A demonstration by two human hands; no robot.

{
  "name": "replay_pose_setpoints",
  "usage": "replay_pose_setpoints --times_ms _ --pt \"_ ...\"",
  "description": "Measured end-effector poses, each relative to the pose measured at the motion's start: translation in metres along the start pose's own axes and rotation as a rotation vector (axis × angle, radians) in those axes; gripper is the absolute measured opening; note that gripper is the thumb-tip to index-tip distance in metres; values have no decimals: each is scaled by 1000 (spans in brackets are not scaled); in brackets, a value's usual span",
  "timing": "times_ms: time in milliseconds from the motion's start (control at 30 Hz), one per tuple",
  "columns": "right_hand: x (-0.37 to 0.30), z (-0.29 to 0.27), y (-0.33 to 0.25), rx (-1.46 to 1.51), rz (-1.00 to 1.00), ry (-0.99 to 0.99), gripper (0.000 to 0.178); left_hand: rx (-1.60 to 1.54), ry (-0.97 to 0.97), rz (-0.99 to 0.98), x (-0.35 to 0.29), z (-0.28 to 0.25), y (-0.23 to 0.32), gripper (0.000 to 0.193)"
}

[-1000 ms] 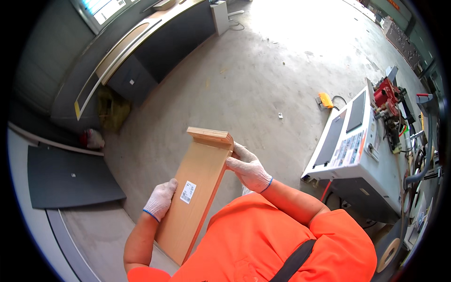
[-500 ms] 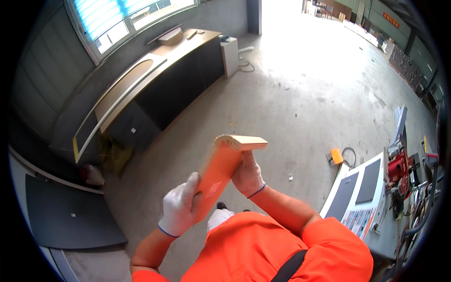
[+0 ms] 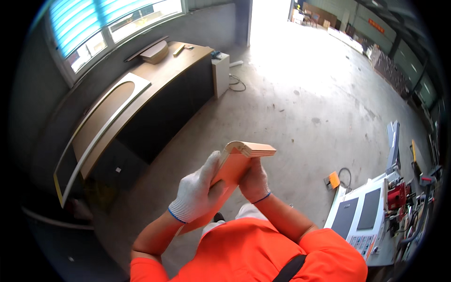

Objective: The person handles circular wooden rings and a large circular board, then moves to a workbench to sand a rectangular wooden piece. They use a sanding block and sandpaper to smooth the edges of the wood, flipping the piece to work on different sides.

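Both gloved hands are clamped on the wooden panel (image 3: 233, 166), which sits between them in front of the chest, its curved end up and its bent lip (image 3: 259, 150) pointing over the right hand (image 3: 257, 184). The left hand (image 3: 195, 193) wraps the left side, thumb along the edge; the right bears on the other side just beneath the lip — its fingertips are hidden, so how far they reach behind I cannot tell.

The step in hand looks like handling the piece at an angle. To do it well, I would keep the right hand close under the lip, where the weight probably sits, and let the left steer the tilt. A light, even squeeze should spare the edges. Any wide swing wants care — the machine (image 3: 361, 207) stands beyond the right hand, the workbench (image 3: 195, 60) ahead of the left.
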State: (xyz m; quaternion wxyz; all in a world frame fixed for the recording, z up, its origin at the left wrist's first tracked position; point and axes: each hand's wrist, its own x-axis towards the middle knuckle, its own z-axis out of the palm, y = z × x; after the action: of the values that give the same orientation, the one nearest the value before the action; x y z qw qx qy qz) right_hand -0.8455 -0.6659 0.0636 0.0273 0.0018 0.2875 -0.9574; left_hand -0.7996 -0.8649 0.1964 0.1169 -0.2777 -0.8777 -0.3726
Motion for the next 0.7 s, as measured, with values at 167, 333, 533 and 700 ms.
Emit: replay_pose_setpoints --times_ms 167,333,533,700 --pt "91 -21 15 -295 -270 25 55 -418 210 108 67 24 -108 59" --pt "207 -33 2 -251 -373 -82 62 -510 289 51 157 47 -174 38" --pt "357 -76 -23 -213 -268 -61 62 -635 288 -55 300 70 -232 32" --pt "460 -87 -46 -236 -200 -51 63 -590 307 -83 398 73 -271 32"
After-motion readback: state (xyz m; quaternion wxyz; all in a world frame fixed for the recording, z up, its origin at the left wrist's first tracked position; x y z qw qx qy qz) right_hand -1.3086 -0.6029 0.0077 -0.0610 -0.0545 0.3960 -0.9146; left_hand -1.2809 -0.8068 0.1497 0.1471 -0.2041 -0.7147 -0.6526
